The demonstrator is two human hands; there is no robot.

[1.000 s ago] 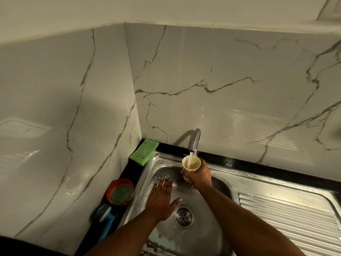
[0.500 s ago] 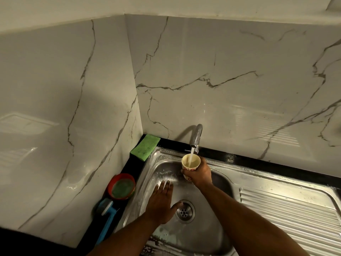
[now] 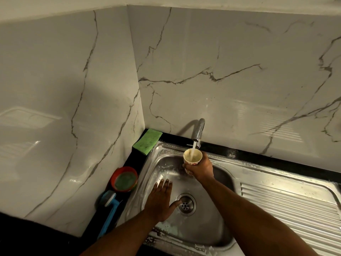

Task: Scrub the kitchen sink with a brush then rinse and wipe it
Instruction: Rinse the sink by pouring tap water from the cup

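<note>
Gripping cup under tap, right hand fingers curled; left hand fingers together.

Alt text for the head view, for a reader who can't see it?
The right hand holds a small cup under the running tap while the left hand lies flat in the steel sink beside the drain. A blue brush lies on the black counter.

The left grip lies flat, palm down, fingers straight and thumb stuck out. The right grip is curled round a cup. Both bare arms reach forward.
</note>
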